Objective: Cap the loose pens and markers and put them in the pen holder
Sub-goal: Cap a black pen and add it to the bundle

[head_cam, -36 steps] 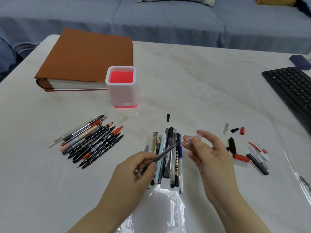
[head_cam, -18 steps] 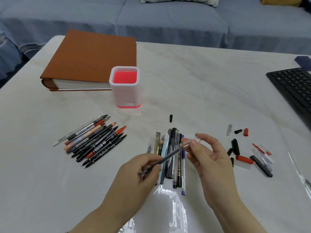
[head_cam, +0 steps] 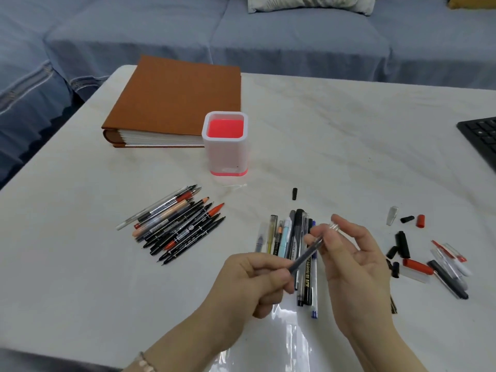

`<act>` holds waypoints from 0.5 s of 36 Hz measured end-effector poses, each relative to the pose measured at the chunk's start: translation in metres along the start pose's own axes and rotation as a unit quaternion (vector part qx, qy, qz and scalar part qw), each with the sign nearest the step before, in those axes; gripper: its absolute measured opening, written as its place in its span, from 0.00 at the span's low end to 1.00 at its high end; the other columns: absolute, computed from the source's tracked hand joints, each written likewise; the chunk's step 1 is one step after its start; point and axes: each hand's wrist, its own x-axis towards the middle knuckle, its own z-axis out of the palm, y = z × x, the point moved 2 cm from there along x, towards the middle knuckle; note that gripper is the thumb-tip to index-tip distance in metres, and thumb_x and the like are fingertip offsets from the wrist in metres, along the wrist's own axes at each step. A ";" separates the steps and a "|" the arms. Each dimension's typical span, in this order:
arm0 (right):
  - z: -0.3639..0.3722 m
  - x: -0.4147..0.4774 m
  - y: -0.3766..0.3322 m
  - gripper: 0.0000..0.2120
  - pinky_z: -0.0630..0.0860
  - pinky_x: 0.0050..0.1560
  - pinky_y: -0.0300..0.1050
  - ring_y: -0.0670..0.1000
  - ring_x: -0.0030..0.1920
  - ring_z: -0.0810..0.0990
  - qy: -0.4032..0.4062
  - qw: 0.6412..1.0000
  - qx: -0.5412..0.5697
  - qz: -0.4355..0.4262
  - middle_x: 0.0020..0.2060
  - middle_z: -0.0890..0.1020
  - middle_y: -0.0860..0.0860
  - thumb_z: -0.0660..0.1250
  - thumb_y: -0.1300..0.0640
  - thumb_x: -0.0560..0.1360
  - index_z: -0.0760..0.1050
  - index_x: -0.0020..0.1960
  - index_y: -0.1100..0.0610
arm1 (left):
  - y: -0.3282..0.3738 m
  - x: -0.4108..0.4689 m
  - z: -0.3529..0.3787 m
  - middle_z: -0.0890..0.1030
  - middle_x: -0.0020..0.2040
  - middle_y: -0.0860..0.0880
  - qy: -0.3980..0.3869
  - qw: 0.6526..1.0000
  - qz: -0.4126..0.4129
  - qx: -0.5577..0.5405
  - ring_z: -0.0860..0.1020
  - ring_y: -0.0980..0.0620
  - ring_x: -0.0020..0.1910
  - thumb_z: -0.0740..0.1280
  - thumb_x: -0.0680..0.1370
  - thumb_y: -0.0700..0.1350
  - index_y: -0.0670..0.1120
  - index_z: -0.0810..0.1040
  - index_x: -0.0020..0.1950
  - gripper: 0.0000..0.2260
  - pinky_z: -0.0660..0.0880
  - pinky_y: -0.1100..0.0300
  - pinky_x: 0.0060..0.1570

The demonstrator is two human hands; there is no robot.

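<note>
- Both hands pinch: the left hand grips a grey pen by its lower barrel, and the right hand holds a clear cap at the pen's tip.
- Beneath them a row of pens lies on the white table.
- Loose caps lie scattered to the right, and a pen pile lies to the left.
- Farther back the pen holder stands upright, just beside a brown binder.

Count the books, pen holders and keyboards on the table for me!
Book: 1
Pen holder: 1
Keyboard: 1
Total: 3
</note>
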 end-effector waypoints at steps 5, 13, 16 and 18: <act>0.012 0.004 0.008 0.17 0.79 0.42 0.35 0.45 0.37 0.83 -0.003 0.999 -0.033 0.034 0.33 0.84 0.51 0.67 0.67 0.70 0.72 0.53 0.48 | 0.006 0.003 0.003 0.76 0.20 0.52 0.058 0.989 0.077 0.108 0.67 0.59 0.18 0.65 0.74 0.31 0.41 0.81 0.42 0.08 0.64 0.70 0.19; 0.004 0.016 0.018 0.23 0.77 0.41 0.33 0.47 0.33 0.81 0.003 0.979 -0.206 0.009 0.31 0.84 0.55 0.68 0.63 0.72 0.67 0.55 0.37 | -0.001 0.015 -0.060 0.82 0.49 0.50 0.156 0.791 0.223 0.549 0.79 0.52 0.49 0.58 0.78 0.47 0.44 0.79 0.54 0.13 0.68 0.65 0.52; 0.001 0.025 0.020 0.14 0.74 0.36 0.38 0.48 0.32 0.79 -0.004 0.960 -0.278 -0.021 0.32 0.82 0.54 0.67 0.60 0.73 0.72 0.48 0.40 | -0.004 0.022 -0.090 0.82 0.45 0.45 0.209 0.708 0.220 0.638 0.80 0.43 0.42 0.59 0.70 0.39 0.41 0.80 0.51 0.14 0.74 0.56 0.43; 0.004 0.032 0.025 0.09 0.73 0.39 0.38 0.48 0.35 0.78 -0.028 0.933 -0.355 -0.050 0.34 0.80 0.52 0.67 0.60 0.73 0.76 0.45 0.46 | -0.005 0.024 -0.100 0.81 0.39 0.45 0.229 0.687 0.193 0.662 0.79 0.42 0.37 0.63 0.66 0.35 0.41 0.80 0.46 0.11 0.74 0.55 0.33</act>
